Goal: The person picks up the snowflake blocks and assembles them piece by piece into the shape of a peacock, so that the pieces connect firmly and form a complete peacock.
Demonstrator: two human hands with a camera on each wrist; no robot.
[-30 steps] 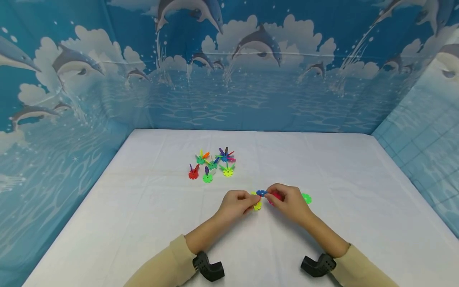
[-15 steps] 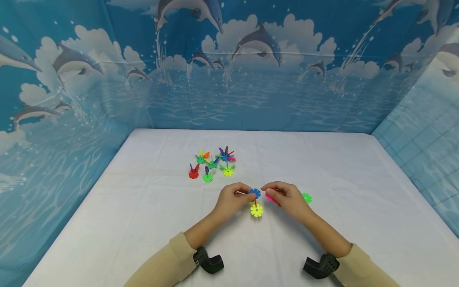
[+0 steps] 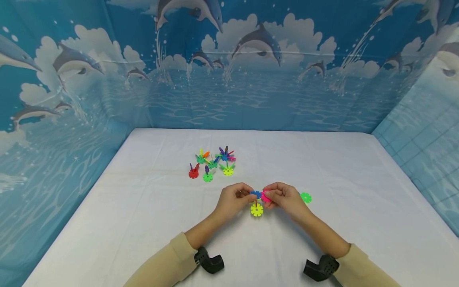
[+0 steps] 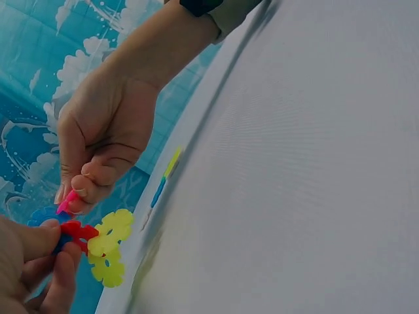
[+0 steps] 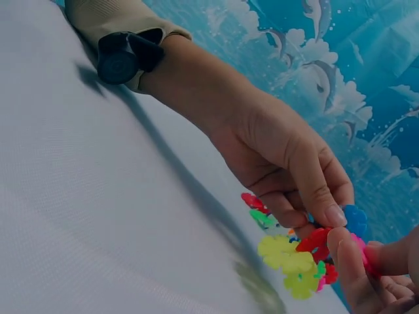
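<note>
My left hand (image 3: 234,199) pinches a blue flower-shaped plastic disc (image 3: 255,194) with notched edges. A red disc (image 4: 80,231) is joined to the blue one, and yellow discs (image 4: 111,235) hang from the red. Between the thumb and fingers of my right hand (image 3: 288,201) is a pink notched disc (image 3: 266,196). Its edge meets the blue disc's edge just above the table; whether their slots are engaged cannot be told. My fingers cover parts of both discs.
Several joined notched-disc pieces, among them a red-based one (image 3: 193,173) and a yellow-based one (image 3: 228,171), stand farther back on the white tablecloth (image 3: 344,167). A loose green disc (image 3: 306,198) lies just beyond my right hand. A dolphin-print curtain (image 3: 229,99) rises behind.
The blue disc turned face-on and back toward edge-on in my left hand, leaving the lower yellow disc hanging in view. My right hand shifted the pink disc leftward against the blue one.
</note>
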